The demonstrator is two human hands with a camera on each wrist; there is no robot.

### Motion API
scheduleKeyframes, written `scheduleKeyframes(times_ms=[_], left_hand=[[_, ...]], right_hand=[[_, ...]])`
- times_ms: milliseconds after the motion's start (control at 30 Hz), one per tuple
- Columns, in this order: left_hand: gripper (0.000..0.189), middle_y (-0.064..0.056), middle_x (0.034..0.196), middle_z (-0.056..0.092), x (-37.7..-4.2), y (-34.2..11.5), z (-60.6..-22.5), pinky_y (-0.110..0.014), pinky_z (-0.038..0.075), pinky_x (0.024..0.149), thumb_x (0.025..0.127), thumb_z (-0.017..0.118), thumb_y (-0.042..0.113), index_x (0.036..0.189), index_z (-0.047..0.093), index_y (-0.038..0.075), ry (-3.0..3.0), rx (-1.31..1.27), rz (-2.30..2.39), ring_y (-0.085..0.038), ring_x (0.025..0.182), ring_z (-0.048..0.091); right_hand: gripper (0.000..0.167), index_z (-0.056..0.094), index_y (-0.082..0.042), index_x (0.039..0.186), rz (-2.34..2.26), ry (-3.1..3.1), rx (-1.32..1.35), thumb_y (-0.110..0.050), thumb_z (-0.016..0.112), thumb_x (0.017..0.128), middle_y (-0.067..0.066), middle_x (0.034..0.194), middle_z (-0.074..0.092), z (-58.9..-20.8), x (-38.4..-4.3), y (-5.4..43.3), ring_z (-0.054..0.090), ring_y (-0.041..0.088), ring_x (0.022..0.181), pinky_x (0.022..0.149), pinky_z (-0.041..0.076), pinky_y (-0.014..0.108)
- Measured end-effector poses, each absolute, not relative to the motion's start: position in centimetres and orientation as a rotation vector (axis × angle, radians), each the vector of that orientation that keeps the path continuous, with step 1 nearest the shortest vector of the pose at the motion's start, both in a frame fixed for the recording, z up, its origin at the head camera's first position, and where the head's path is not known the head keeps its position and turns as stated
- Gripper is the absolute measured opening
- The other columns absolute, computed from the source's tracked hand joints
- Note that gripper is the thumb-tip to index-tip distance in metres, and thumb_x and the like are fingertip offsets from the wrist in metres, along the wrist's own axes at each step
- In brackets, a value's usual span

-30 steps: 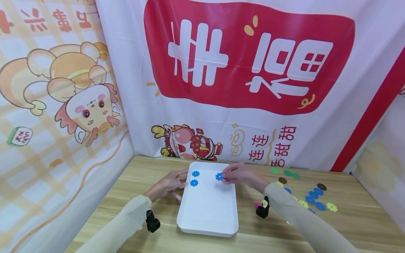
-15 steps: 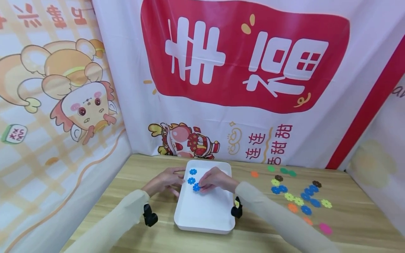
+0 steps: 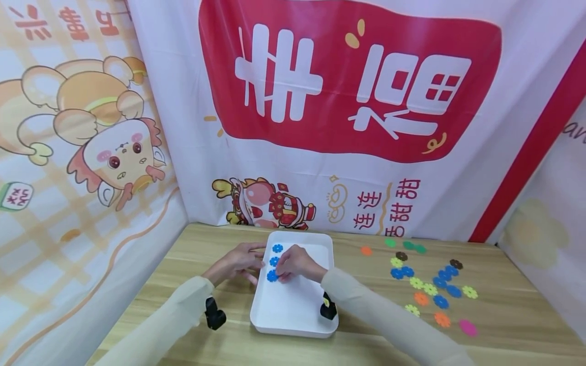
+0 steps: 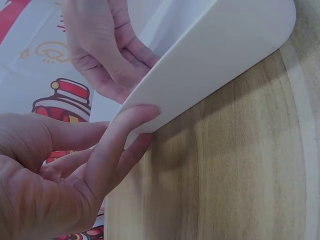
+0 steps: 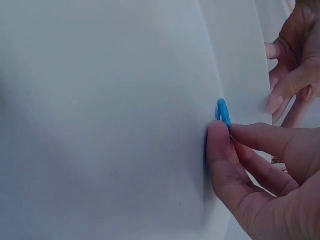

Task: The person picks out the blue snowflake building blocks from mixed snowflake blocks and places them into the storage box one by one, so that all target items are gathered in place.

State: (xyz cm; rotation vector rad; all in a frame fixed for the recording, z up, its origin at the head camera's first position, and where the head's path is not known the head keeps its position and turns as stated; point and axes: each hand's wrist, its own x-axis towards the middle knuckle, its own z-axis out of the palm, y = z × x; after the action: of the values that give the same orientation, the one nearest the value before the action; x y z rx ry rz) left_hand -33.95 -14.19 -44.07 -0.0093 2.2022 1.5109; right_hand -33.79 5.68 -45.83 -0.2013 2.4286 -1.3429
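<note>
A white rectangular tray (image 3: 295,312) lies on the wooden table. Inside, near its left wall, two blue snowflake discs (image 3: 277,248) form a short column. My right hand (image 3: 298,263) pinches a third blue snowflake disc (image 3: 272,276) between thumb and fingertip, just below that column. In the right wrist view this pinched disc (image 5: 223,111) is seen nearly edge-on beside the tray wall. My left hand (image 3: 239,261) is at the tray's left side; its extended fingers touch the outer wall (image 4: 190,75) in the left wrist view.
Loose snowflake discs in several colours spread over the table right of the tray, among them yellow (image 3: 430,289), orange (image 3: 421,298), pink (image 3: 468,327) and brown (image 3: 456,264) ones. A printed cloth (image 3: 348,198) hangs behind the table, another (image 3: 114,168) at left.
My right hand has carried the pinched blue disc from the tray's right side leftward to beneath the other two. The left hand has stayed at the tray's left wall.
</note>
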Motion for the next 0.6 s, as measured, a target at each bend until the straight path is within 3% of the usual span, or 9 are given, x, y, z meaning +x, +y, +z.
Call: scheduleKeyframes(times_ms=[400,600], left_hand=[[0.066,-0.029,0.158,0.045,-33.7,-14.2,-43.9,-0.038,0.069,0.067,0.102,0.06,-0.002,0.163,0.035,0.007,2.185,-0.003,1.504,-0.039,0.113,0.072],[0.066,-0.029,0.158,0.044,-33.7,-14.1,-43.9,-0.039,0.069,0.068,0.103,0.059,-0.002,0.164,0.034,0.009,2.201,-0.025,1.496,-0.038,0.113,0.072]], right_hand=[[0.014,0.079,-0.003,0.107,-1.268,2.511,-0.304,-0.011,0.078,0.095,0.004,0.094,0.076,-44.9,-34.6,7.6,0.074,0.023,0.079,0.075,0.068,0.031],[0.019,0.075,0.001,0.114,-1.275,2.517,-0.466,-0.009,0.073,0.098,0.006,0.098,0.077,-43.8,-34.9,10.3,0.075,0.025,0.087,0.079,0.068,0.037]])
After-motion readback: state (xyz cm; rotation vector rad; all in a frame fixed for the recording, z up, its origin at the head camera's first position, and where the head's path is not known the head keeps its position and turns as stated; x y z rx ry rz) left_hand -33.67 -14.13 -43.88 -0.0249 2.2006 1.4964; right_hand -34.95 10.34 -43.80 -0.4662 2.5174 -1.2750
